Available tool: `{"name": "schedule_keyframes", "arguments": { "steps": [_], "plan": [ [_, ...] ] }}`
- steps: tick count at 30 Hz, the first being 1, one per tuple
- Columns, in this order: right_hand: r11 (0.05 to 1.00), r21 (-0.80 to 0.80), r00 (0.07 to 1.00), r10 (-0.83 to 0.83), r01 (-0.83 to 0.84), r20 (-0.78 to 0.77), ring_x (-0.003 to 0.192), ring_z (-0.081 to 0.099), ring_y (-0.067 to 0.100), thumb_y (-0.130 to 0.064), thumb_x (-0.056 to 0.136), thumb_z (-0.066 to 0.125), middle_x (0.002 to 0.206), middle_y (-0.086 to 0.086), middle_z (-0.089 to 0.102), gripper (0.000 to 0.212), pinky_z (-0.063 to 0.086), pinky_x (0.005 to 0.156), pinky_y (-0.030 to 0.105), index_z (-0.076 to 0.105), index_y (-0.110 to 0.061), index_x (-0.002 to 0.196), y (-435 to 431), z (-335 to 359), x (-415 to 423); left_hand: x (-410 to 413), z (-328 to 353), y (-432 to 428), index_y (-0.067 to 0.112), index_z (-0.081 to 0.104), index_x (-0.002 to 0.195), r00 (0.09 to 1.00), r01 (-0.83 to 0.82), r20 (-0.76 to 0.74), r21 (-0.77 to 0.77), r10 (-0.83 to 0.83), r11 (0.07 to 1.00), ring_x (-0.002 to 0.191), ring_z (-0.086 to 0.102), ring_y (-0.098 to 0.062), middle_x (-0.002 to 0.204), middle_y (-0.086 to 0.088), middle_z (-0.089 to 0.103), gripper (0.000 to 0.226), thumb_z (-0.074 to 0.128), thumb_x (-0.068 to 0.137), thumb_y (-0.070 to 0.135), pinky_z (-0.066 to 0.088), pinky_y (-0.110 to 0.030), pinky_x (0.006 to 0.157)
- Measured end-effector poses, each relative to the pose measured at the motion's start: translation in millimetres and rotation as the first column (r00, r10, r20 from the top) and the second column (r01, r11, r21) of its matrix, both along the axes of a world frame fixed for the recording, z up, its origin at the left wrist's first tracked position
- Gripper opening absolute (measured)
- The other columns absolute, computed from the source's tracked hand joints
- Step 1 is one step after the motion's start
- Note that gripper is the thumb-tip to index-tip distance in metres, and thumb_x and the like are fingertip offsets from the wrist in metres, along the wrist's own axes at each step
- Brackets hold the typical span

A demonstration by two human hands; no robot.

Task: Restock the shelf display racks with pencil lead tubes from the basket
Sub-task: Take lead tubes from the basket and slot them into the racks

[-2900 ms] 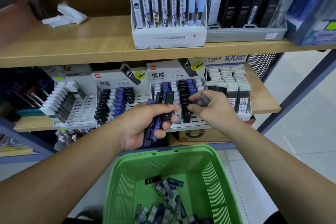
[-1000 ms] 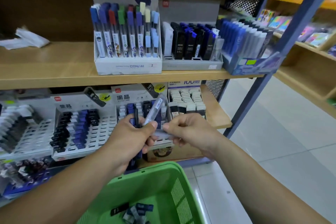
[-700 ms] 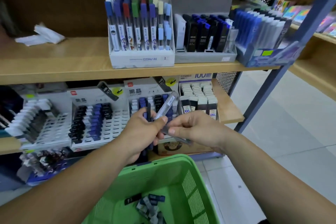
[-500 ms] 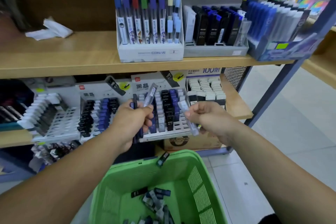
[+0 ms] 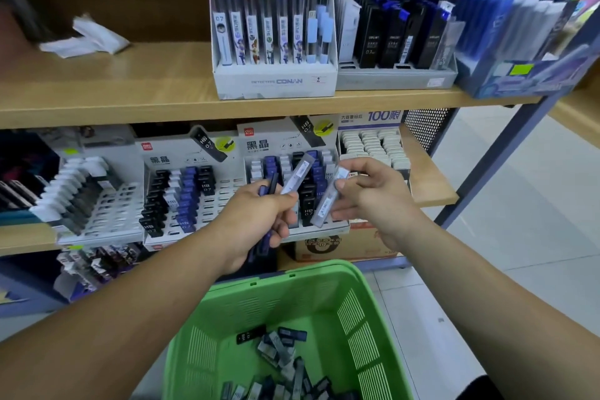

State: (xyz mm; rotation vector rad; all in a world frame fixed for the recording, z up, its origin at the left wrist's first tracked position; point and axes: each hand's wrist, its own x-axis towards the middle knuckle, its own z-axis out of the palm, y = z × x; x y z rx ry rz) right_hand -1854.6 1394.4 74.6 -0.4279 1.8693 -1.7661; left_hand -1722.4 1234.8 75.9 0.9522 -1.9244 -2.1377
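Observation:
My left hand [image 5: 256, 221] grips a bunch of pencil lead tubes: a clear grey tube [image 5: 297, 174] sticks up from the fingers, dark blue ones [image 5: 263, 245] poke out below. My right hand [image 5: 373, 201] pinches one clear grey lead tube [image 5: 326, 203], held slanted just in front of the white display rack [image 5: 328, 229] on the lower shelf. That rack holds rows of black, blue and white tubes. A second rack [image 5: 207, 214] to its left has several vacant slots. The green basket [image 5: 354, 295] below holds several loose tubes [image 5: 282, 351].
A third rack [image 5: 107, 204] stands further left. The upper shelf [image 5: 130, 101] carries a Conan lead box [image 5: 276, 81], a grey tray of black tubes [image 5: 396, 78] and a blue box [image 5: 526, 75]. A blue metal post [image 5: 506, 146] and tiled floor lie to the right.
My right hand has drawn a clear tube away from the bunch in my left hand and now holds it apart. A dark tube that was falling has dropped into the basket. The view tilted down.

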Motion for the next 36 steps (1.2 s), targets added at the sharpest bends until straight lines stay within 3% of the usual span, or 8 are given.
{"name": "schedule_keyframes", "arguments": {
  "steps": [7, 13, 17, 20, 25, 28, 32, 36],
  "plan": [
    [0.974, -0.227, 0.945, 0.094, -0.021, 0.315, 0.094, 0.074, 0.045, 0.009, 0.093, 0.064, 0.095, 0.024, 0.074, 0.025, 0.064, 0.08, 0.045, 0.053, -0.008, 0.108, -3, 10, 10, -2, 0, 7, 0.009, 0.064, 0.1, 0.996, -0.09, -0.032, -0.04, 0.088, 0.995, 0.055, 0.057, -0.019, 0.08, -0.016, 0.07, 0.01, 0.066, 0.101, 0.019, 0.039, -0.027, 0.046],
    [0.976, -0.141, 0.986, 0.161, -0.165, -0.039, 0.085, 0.076, 0.039, 0.017, 0.085, 0.07, 0.103, 0.016, 0.076, 0.025, 0.063, 0.077, 0.046, 0.057, -0.004, 0.086, -6, 10, 22, -7, 5, 4, 0.003, 0.065, 0.107, 0.98, -0.191, -0.034, 0.089, 0.194, 0.978, 0.051, 0.056, -0.018, 0.08, -0.019, 0.072, 0.015, 0.062, 0.103, 0.017, 0.038, -0.026, 0.043],
    [0.945, -0.01, 0.906, 0.312, -0.328, -0.288, 0.091, 0.075, 0.02, 0.02, 0.075, 0.078, 0.112, 0.014, 0.072, 0.024, 0.059, 0.081, 0.032, 0.066, -0.001, 0.076, -5, 11, 28, -5, 10, 1, -0.002, 0.067, 0.108, 0.978, -0.208, 0.008, 0.184, 0.21, 0.961, 0.045, 0.05, -0.016, 0.069, -0.015, 0.066, 0.014, 0.065, 0.1, 0.01, 0.038, -0.024, 0.04],
    [0.91, 0.088, 0.851, 0.409, -0.404, -0.328, 0.089, 0.071, 0.014, 0.015, 0.072, 0.083, 0.117, 0.011, 0.066, 0.02, 0.059, 0.086, 0.03, 0.071, 0.0, 0.08, -1, 15, 34, -5, 10, 0, -0.004, 0.065, 0.113, 0.978, -0.208, 0.017, 0.151, 0.208, 0.966, 0.042, 0.049, -0.014, 0.062, -0.01, 0.059, 0.018, 0.068, 0.097, 0.005, 0.038, -0.024, 0.039],
    [0.975, 0.064, 0.956, 0.22, -0.212, -0.194, 0.074, 0.07, 0.025, -0.03, 0.074, 0.088, 0.097, 0.008, 0.072, 0.039, 0.056, 0.065, 0.038, 0.069, -0.009, 0.1, 0, 21, 29, -4, 12, 0, 0.003, 0.058, 0.114, 0.996, -0.085, -0.034, 0.066, 0.087, 0.994, 0.044, 0.049, -0.015, 0.063, -0.009, 0.058, 0.02, 0.069, 0.097, 0.006, 0.039, -0.025, 0.04],
    [0.972, 0.052, 0.973, 0.229, -0.228, -0.022, 0.068, 0.066, 0.021, -0.018, 0.077, 0.088, 0.092, 0.01, 0.076, 0.044, 0.05, 0.058, 0.036, 0.066, -0.011, 0.115, -3, 16, 24, -3, 13, 7, -0.002, 0.057, 0.118, 0.999, -0.027, -0.039, 0.048, 0.029, 0.998, 0.046, 0.051, -0.016, 0.064, -0.01, 0.059, 0.026, 0.07, 0.097, 0.007, 0.041, -0.026, 0.042],
    [0.95, 0.114, 0.954, 0.279, -0.291, 0.105, 0.071, 0.07, 0.023, -0.023, 0.084, 0.084, 0.088, 0.007, 0.076, 0.03, 0.06, 0.065, 0.038, 0.074, -0.004, 0.104, -4, 13, 23, -8, 11, 12, 0.002, 0.057, 0.114, 0.99, -0.127, -0.068, -0.006, 0.126, 0.992, 0.044, 0.052, -0.016, 0.063, -0.01, 0.065, 0.021, 0.069, 0.098, 0.009, 0.044, -0.026, 0.044],
    [0.935, 0.072, 0.924, 0.328, -0.347, 0.197, 0.077, 0.075, 0.033, -0.014, 0.093, 0.074, 0.094, 0.023, 0.076, 0.011, 0.062, 0.063, 0.035, 0.071, -0.005, 0.098, 0, 15, 28, -17, 9, 9, 0.0, 0.061, 0.115, 0.967, -0.23, -0.116, -0.009, 0.227, 0.973, 0.048, 0.055, -0.015, 0.071, -0.012, 0.071, 0.022, 0.069, 0.099, 0.012, 0.046, -0.026, 0.045]
  ]
}}
